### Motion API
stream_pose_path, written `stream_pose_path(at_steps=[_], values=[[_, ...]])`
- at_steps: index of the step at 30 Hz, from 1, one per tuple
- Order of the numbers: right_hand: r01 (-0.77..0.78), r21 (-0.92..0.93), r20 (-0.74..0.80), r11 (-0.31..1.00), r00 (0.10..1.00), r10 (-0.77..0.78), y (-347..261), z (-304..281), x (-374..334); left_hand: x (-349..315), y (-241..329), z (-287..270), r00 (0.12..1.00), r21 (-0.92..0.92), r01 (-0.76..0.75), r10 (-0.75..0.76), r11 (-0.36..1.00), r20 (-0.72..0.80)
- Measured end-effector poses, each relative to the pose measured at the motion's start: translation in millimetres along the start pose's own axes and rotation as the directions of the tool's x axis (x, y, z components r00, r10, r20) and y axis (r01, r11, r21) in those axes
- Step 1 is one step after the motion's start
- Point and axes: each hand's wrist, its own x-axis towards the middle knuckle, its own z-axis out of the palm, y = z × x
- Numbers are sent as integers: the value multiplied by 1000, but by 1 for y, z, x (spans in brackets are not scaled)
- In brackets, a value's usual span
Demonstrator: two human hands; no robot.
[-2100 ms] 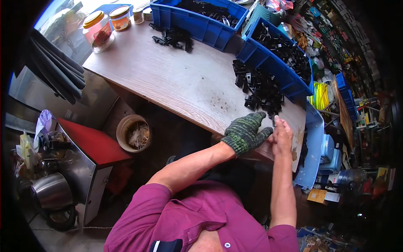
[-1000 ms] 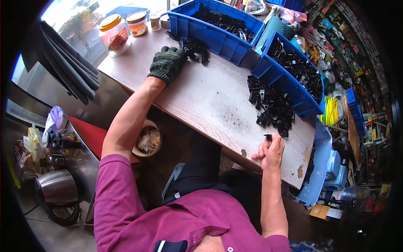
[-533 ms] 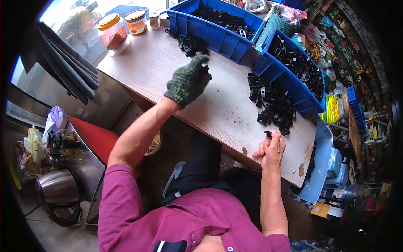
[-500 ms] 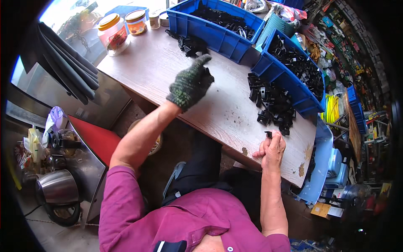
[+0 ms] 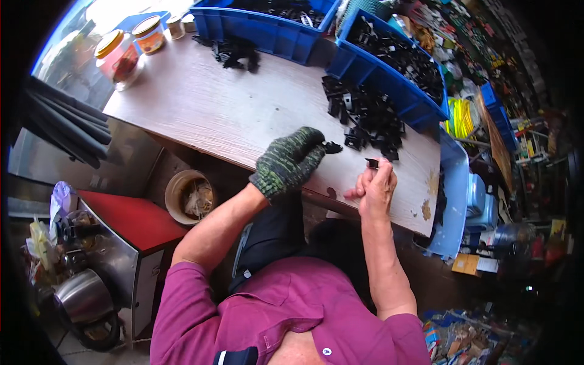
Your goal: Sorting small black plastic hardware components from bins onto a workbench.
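Observation:
My left hand (image 5: 291, 159), in a dark green knit glove, pinches a small black plastic part (image 5: 333, 147) above the table's front half. My bare right hand (image 5: 377, 187) is closed around another small black clip-like part (image 5: 372, 163), whose end sticks out past the thumb and finger. Just beyond the right hand lies a loose pile of black parts (image 5: 365, 118) on the pale wooden table (image 5: 267, 109). A smaller heap of black parts (image 5: 234, 53) lies near the table's far left. The exact shape of the held parts is hard to make out.
Two blue bins (image 5: 255, 33) (image 5: 389, 79) full of black parts line the table's far side. Lidded jars (image 5: 121, 58) stand at the far left corner. Below the table is a bucket (image 5: 173, 194); a steel kettle (image 5: 84, 295) stands at left, and a light-blue tub (image 5: 453, 194) at right.
My left hand has come back from near the far heap toward my right hand, with a black part now showing in its fingers. My right hand keeps its part. The whole view has shifted.

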Motion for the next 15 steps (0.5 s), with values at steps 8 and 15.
stream_pose_path(at_steps=[8,15], values=[[156,-18,-35,988,987,-157,15,-15,5,-6,19,59,977,-96,179,-166,979,133],[169,-1,-46,986,985,-168,6,-4,-8,-7,17,59,975,-114,153,-131,982,178]])
